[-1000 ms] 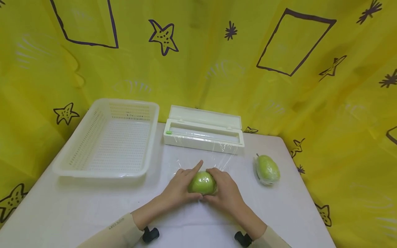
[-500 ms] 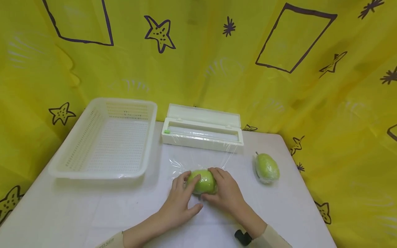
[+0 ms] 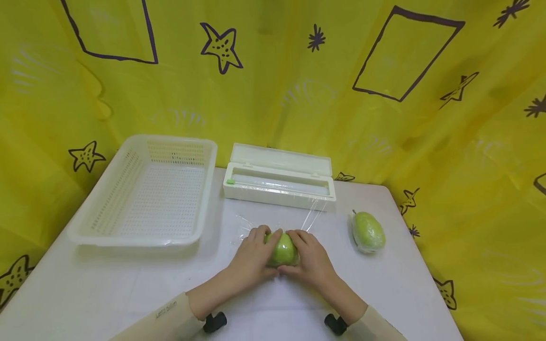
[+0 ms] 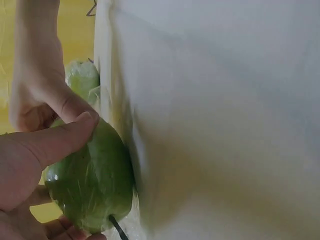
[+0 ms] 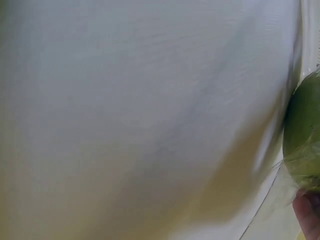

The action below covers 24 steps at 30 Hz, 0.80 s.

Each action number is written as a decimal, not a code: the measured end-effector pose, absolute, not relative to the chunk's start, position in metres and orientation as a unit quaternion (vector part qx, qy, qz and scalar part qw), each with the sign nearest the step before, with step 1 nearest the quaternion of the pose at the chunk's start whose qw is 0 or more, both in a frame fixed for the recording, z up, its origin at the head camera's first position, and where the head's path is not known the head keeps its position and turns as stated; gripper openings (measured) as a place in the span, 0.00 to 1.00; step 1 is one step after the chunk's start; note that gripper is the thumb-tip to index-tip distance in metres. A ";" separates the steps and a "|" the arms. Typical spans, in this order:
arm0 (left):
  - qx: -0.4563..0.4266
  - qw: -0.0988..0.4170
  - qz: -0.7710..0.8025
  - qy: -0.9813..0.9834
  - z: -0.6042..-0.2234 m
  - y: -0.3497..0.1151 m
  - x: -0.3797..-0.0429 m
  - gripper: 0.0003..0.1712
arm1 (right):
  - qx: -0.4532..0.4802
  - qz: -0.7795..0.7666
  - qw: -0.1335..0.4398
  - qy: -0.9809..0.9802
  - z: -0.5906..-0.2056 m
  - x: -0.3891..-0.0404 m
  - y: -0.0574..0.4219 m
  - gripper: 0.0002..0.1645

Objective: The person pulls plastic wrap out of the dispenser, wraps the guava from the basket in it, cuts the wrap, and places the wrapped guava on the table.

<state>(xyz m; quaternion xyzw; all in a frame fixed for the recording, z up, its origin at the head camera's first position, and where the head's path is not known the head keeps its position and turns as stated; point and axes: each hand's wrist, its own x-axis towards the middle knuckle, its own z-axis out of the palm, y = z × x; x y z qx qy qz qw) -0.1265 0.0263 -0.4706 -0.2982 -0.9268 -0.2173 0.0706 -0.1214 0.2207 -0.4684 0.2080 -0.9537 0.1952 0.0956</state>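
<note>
Between both hands, on the white table, lies a green pear (image 3: 283, 251) with clear cling film around it. My left hand (image 3: 249, 255) grips its left end, fingers over the far side and thumb at the near side. From the right, my right hand (image 3: 313, 260) holds the other end the same way. In the left wrist view the pear (image 4: 95, 180) shows its dark stem, and the left thumb (image 4: 62, 142) presses on the film. Only an edge of the pear (image 5: 304, 130) and a fingertip appear in the right wrist view. Film (image 3: 313, 213) stretches from the pear toward the dispenser.
Behind the hands stands a white cling film dispenser (image 3: 279, 195), lid raised, roll inside. A white plastic basket (image 3: 141, 240) is at the left. Another film-wrapped pear (image 3: 368, 232) lies to the right. A yellow patterned curtain (image 3: 264, 85) hangs behind the table.
My left hand loosened, its thumb coming away from the pear, and then closed around the left end again. The right hand has kept its hold in nearly the same place.
</note>
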 end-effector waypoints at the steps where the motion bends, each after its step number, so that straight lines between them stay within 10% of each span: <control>1: -0.299 0.071 -0.217 -0.927 -0.470 0.026 -0.128 0.55 | 0.209 0.192 0.094 -0.954 -0.469 -0.122 0.221 0.54; 9: -0.292 0.053 -0.256 -0.920 -0.469 0.020 -0.136 0.50 | 0.177 0.140 0.138 -0.964 -0.464 -0.120 0.223 0.71; 24: -0.294 0.056 -0.262 -0.917 -0.472 0.019 -0.136 0.50 | 0.202 0.155 0.058 -0.965 -0.459 -0.130 0.206 0.54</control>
